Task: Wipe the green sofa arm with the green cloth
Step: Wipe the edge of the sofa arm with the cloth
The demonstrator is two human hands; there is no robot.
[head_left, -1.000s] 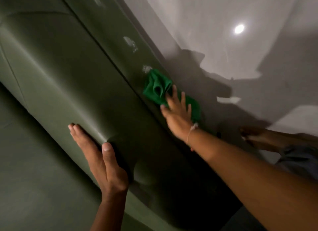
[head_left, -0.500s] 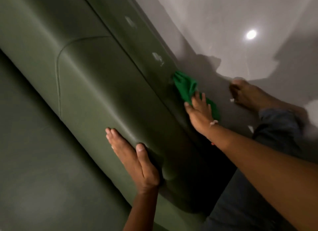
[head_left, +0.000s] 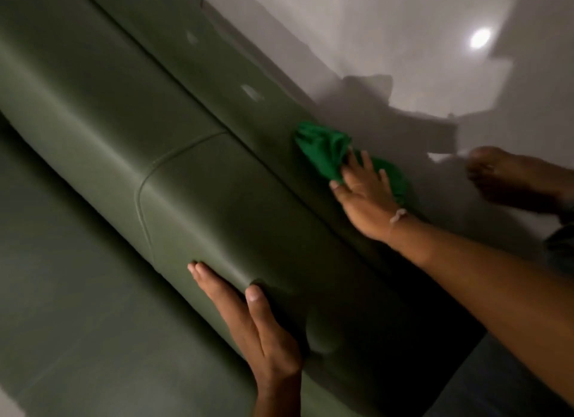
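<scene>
Since half a second ago the view has swung, so my right hand (head_left: 365, 196) and the green cloth (head_left: 329, 154) now sit further right and lower in the picture, and the bare foot (head_left: 509, 174) has slid out toward the right edge. Against the sofa itself I cannot say the cloth has travelled much.

My right hand lies flat on the cloth, fingers (head_left: 366, 165) spread wide and pressing down; the grip is open, a palm-down press and not a pinch, with the thumb out to the left touching the sofa. The cloth is bunched, most of it poking out past my fingertips toward the upper left, with a fold showing beyond the little-finger side. It rests on the outer strip of the green sofa arm (head_left: 192, 174), just past the long seam, close to the edge that meets the pale floor (head_left: 372, 28).

My left hand (head_left: 257, 326) holds nothing. It is open and flat against the rounded near side of the arm, fingers together and pointing up-left, thumb apart and denting the padding.

Two pale scuffs (head_left: 250, 91) show on the outer strip, further up from the cloth. A thin band (head_left: 398, 215) circles my right wrist.
</scene>
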